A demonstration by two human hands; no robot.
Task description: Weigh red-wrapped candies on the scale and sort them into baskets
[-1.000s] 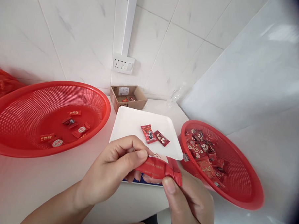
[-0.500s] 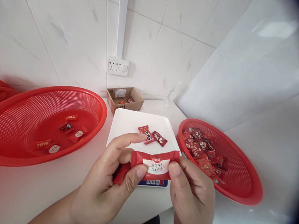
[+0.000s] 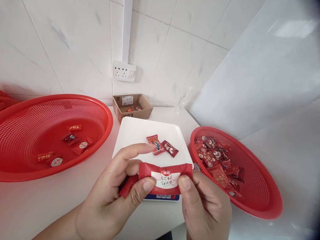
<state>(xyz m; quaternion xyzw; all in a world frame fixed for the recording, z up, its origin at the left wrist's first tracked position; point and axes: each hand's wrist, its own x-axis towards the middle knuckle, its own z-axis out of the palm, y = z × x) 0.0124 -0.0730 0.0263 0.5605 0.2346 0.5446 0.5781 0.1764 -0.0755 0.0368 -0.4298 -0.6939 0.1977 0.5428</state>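
A red wrapped candy [image 3: 166,180] with a white label is stretched level between my two hands. My left hand [image 3: 117,192] pinches its left end between thumb and fingers, the index finger raised above it. Tucked in the left palm is another red wrapper [image 3: 128,186], mostly hidden by the fingers. At the candy's right end, the thumb and curled fingers of my right hand [image 3: 206,203] grip it. Behind the hands stands a white scale [image 3: 133,133], its blue key panel partly covered. Two wrapped candies, one bright red [image 3: 155,144] and one dark red [image 3: 170,148], lie on its pan.
To the left is a red perforated basket [image 3: 30,110] with several candies inside. Another red basket [image 3: 268,199] on the right holds a heap of candies. A small cardboard box [image 3: 139,113] with a few candies and a clear plastic bottle [image 3: 181,103] stand near the tiled wall.
My hands keep the same grip on the candy, which has tilted slightly. The camera view has shifted a little.
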